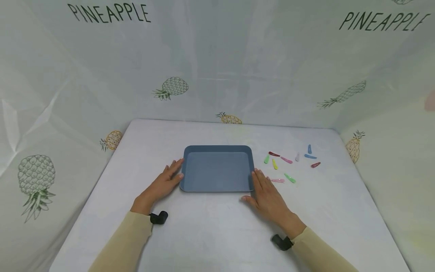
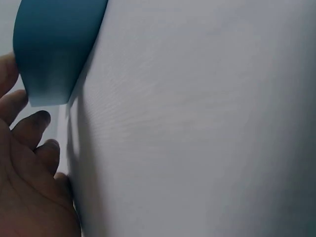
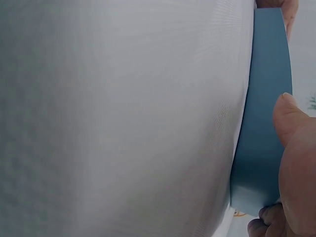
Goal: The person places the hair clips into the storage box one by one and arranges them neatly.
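A blue-grey rectangular tray lies flat on the white table, with nothing in it. My left hand touches its left side with fingers extended. Along the tray's lower right side rests my right hand, fingers straight and thumb spread toward the front edge. In the left wrist view the tray's side wall stands beside the fingertips. The right wrist view shows the tray's outer wall with my right thumb near its rim.
Right of the tray lie several snap hair clips, among them a yellow clip, a green clip, a pink clip and a blue clip. A pineapple-print cloth hangs behind the white table.
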`<move>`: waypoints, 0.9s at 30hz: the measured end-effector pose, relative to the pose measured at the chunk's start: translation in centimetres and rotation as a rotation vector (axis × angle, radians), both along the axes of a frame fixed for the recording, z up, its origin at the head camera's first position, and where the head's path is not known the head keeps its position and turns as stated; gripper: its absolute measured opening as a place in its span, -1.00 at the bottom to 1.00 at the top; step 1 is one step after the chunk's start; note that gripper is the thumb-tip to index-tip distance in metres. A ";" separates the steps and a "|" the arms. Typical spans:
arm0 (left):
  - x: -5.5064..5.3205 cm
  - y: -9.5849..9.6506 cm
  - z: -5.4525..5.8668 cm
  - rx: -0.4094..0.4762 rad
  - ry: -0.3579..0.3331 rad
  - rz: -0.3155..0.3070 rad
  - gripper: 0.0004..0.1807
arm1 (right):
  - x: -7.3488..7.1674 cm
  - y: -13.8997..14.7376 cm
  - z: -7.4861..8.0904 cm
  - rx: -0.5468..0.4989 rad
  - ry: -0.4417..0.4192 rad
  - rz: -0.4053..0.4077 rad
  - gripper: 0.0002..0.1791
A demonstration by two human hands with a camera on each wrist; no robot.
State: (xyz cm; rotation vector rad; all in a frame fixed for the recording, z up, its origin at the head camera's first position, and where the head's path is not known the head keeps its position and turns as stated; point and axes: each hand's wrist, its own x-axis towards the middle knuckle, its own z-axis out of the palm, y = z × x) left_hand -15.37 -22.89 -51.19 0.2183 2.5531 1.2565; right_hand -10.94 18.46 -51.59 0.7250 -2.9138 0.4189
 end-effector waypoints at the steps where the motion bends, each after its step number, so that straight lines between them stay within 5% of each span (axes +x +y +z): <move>1: -0.1 -0.1 0.1 0.013 0.010 -0.005 -0.25 | 0.0 0.0 0.0 -0.001 -0.002 0.000 0.13; 6: -0.6 -0.4 0.4 0.079 0.018 -0.006 -0.20 | 0.1 0.0 0.1 -0.007 -0.015 -0.006 0.12; 27: -0.8 -0.9 -0.1 0.078 0.020 -0.009 -0.17 | 0.0 0.0 0.1 -0.025 0.014 0.003 0.10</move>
